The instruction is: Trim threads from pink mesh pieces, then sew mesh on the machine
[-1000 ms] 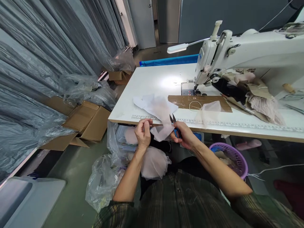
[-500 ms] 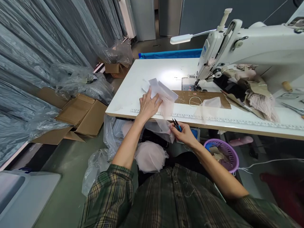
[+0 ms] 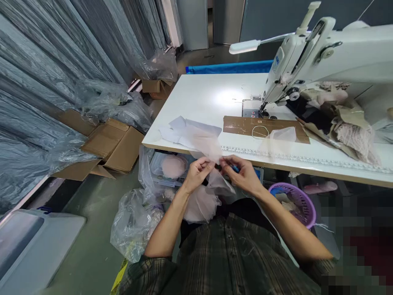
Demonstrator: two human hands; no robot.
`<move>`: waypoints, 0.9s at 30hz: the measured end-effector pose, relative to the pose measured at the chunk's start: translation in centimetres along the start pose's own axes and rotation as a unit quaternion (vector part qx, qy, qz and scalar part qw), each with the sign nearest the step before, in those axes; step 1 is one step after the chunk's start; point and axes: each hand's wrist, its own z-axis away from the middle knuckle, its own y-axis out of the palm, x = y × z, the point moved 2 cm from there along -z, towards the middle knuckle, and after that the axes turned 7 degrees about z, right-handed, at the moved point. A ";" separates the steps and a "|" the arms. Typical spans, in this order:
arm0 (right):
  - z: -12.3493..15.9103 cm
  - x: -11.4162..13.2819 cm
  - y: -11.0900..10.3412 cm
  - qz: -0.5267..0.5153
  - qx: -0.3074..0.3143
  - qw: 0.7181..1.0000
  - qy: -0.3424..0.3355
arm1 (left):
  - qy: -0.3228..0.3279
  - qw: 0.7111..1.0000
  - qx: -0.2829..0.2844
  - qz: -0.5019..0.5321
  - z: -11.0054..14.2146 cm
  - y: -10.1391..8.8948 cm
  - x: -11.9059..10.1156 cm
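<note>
At the table's front edge my left hand (image 3: 198, 175) pinches a piece of sheer pale pink fabric (image 3: 204, 143). Close beside it, my right hand (image 3: 242, 175) is closed around blue thread snips (image 3: 236, 168), which its fingers mostly hide. Its fingertips meet the same fabric; part of the cloth hangs below both hands. White paper pieces (image 3: 202, 125) lie on the table under and behind the fabric. A bundle of pale pink sheer cloth (image 3: 199, 205) rests on my lap.
A white sewing machine (image 3: 285, 78) stands on the white table (image 3: 199, 92), with a brown strip (image 3: 236, 125) near its needle. Fabric scraps (image 3: 350, 127) are piled at right. Below are a purple basket (image 3: 308, 205) and a clear plastic box (image 3: 156, 164). Cardboard boxes (image 3: 113, 143) stand left.
My left hand has come off the paper, drawn back to the table edge and pinched the fabric. The paper and fabric have shifted toward me. My right hand now meets the left, still with the snips.
</note>
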 end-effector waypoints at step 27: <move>-13.3 3.7 -6.6 0.478 -0.139 0.862 0.097 | -0.052 0.997 0.047 -0.040 -2.0 -2.9 -5.8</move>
